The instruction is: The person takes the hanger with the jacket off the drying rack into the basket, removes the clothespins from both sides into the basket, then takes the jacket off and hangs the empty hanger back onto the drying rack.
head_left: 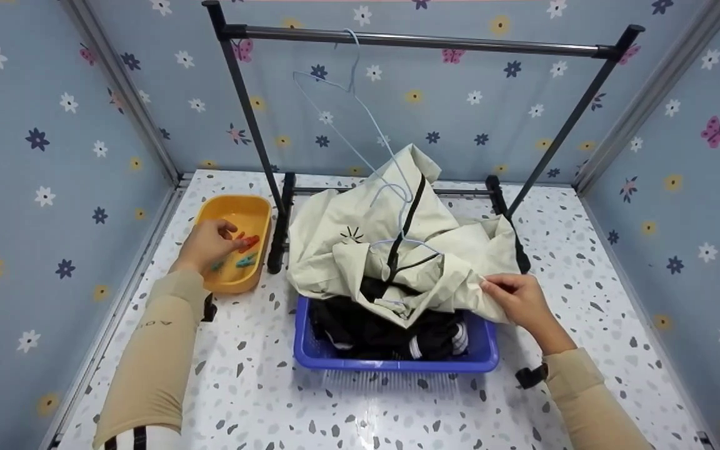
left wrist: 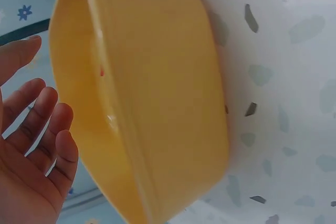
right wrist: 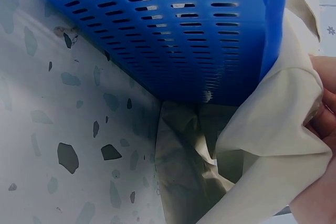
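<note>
My left hand [head_left: 207, 244] is over the yellow basin [head_left: 264, 250], its thumb tip close to a red clothespin [head_left: 249, 242]. In the left wrist view its fingers [left wrist: 50, 103] are loosely bent, apart from the thumb, with nothing between them. A teal clothespin [head_left: 246, 260] lies in the basin too. My right hand [head_left: 519, 300] pinches the edge of a cream jacket [head_left: 354, 215] with black trim. The jacket is heaped over the blue basket [head_left: 397, 365], and part of it hangs down beside the basket's side. A light blue wire hanger [head_left: 419, 242] lies on the jacket, its hook pointing up.
A black garment rack [head_left: 429, 42] stands behind the basket. Another light blue hanger [head_left: 329, 125] hangs from its bar. Dark clothes [head_left: 372, 328] with white stripes fill the basket. Flower-patterned walls [head_left: 41, 187] enclose the speckled table [head_left: 260, 387] on both sides and at the back.
</note>
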The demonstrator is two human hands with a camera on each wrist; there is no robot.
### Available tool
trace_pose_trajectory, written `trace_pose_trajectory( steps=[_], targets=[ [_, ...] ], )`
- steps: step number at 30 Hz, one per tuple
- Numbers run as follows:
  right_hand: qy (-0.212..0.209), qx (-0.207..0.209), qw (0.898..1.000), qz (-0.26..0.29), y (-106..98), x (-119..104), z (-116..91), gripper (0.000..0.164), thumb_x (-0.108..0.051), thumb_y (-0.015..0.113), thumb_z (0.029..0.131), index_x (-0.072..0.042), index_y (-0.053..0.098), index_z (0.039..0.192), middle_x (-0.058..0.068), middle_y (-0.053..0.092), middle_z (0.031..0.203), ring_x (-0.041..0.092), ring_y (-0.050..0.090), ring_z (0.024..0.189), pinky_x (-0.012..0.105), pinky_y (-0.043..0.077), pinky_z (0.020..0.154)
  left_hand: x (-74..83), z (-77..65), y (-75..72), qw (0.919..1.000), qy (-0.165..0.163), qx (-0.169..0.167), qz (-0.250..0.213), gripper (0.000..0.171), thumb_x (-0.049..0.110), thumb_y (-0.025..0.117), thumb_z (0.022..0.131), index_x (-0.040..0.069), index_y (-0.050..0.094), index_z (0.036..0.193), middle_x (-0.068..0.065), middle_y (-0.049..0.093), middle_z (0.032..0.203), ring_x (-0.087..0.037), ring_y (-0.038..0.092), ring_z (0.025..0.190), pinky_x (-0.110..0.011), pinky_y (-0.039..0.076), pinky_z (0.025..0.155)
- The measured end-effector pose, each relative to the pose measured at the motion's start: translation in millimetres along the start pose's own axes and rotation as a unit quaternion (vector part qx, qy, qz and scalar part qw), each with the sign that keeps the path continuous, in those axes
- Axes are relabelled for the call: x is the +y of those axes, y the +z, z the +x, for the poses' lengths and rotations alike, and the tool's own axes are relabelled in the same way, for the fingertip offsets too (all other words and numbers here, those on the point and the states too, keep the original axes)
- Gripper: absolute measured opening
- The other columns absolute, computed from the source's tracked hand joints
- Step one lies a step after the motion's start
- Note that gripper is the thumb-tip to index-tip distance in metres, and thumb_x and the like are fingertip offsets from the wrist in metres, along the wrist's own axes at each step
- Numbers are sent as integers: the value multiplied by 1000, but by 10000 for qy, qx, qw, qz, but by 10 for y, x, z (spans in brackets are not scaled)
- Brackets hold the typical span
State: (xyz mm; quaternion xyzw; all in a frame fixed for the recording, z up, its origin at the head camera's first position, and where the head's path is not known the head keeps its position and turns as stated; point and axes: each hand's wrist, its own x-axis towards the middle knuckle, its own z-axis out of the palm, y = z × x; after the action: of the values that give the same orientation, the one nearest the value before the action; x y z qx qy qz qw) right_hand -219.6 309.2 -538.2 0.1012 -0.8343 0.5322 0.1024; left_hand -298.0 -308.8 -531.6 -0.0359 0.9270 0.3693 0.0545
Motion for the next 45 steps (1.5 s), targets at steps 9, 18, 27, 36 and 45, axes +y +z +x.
trace_pose_trajectory(
  steps=[9,18,27,36,45],
  targets=[
    [19,-11,10000,-57,-8,-9,0,6,8,81,89,9,82,95,18,81,88,-4,65,71,11,51,65,287,-73,-54,9992,390,-11,-46,52,31,76,102,-2,65,140,-21,64,125,-36,58,111,-51,51,101],
    [47,-53,9999,-141,-7,-6,-6,7,6,81,90,8,83,96,21,82,92,-5,65,74,11,51,67,420,-155,-53,9959,843,206,-263,47,28,75,102,-3,68,137,-21,67,123,-33,60,107,-41,53,92],
    [-20,-36,10000,-25,-5,-19,0,7,8,81,89,8,83,95,18,82,90,-6,66,74,10,51,68,618,-323,54,9889,1290,242,-699,42,28,80,100,1,72,131,-17,71,119,-28,64,100,-25,54,80],
    [17,-86,9999,-114,-3,-5,2,7,6,80,91,7,84,96,20,82,92,-6,66,75,11,51,68,943,-416,160,9822,1687,-10,-829,43,28,82,98,1,73,131,-17,75,120,-29,67,103,-23,55,82],
    [-67,-74,9998,-199,-6,6,0,6,6,80,91,7,84,95,23,81,93,-7,66,77,9,51,70,1147,-548,355,9699,2009,-506,-1277,39,21,84,97,2,74,130,-13,73,116,-25,65,98,-25,56,85]
  ],
)
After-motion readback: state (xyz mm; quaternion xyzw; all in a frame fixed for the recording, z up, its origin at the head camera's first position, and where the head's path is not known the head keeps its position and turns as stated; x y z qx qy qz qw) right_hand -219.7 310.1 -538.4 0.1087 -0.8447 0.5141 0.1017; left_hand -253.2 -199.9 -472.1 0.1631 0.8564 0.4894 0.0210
